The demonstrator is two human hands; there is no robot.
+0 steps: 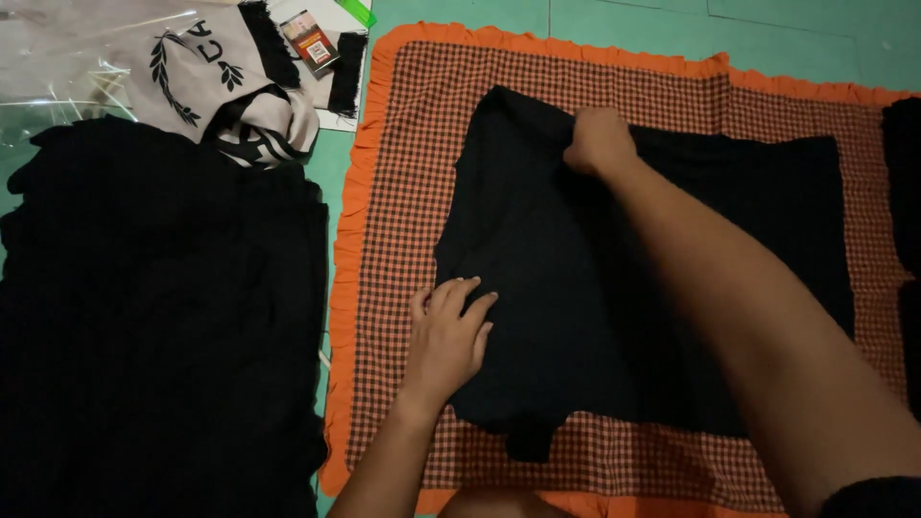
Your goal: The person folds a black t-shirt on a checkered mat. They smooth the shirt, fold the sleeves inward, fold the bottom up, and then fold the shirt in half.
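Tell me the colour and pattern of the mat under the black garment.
The mat is orange-and-dark checked with a plain orange ruffled border, seen in the head view.

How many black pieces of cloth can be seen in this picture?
3. One black garment lies on the checked mat, under the left hand and gripped by the right hand. A black pile lies left. A black edge shows far right; more may be hidden.

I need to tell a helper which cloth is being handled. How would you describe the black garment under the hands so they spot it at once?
Find the orange-frilled checked mat on the green floor. The black garment lies spread on it, the left hand flat on its near edge, the right hand pinching its top. Unlike the black pile left of the mat, it lies on the checks.
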